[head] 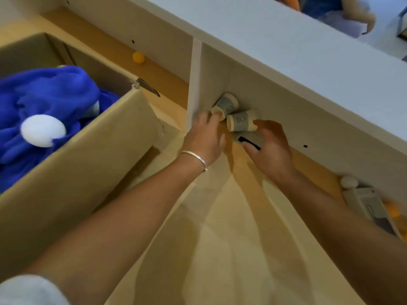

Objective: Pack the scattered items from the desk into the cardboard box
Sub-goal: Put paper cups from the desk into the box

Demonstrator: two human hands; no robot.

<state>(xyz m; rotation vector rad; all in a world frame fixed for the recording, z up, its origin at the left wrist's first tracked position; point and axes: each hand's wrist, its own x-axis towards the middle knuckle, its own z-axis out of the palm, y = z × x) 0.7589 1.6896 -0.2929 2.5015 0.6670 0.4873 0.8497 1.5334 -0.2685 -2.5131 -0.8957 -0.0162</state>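
Observation:
Two small grey and beige paper cups lie on their sides on the wooden desk under a white shelf: one cup [225,105] further back, the other cup [241,121] just in front of it. Below them lies a grey item with a black mark [249,138]. My left hand [204,137], wearing a silver bracelet, reaches in with its fingertips touching the rear cup's base. My right hand [272,146] has its thumb against the front cup and its fingers curled around the grey item. The cardboard box [72,172] stands open at the left, holding a blue plush toy [50,95] with a white ball-like part [43,129].
A white upright shelf panel [195,84] stands just left of the cups, and the shelf top [286,45] overhangs them. An orange ball [138,57] lies behind the box. At the right edge sit a white packaged item [365,203], a white ball [349,181] and an orange ball [395,211].

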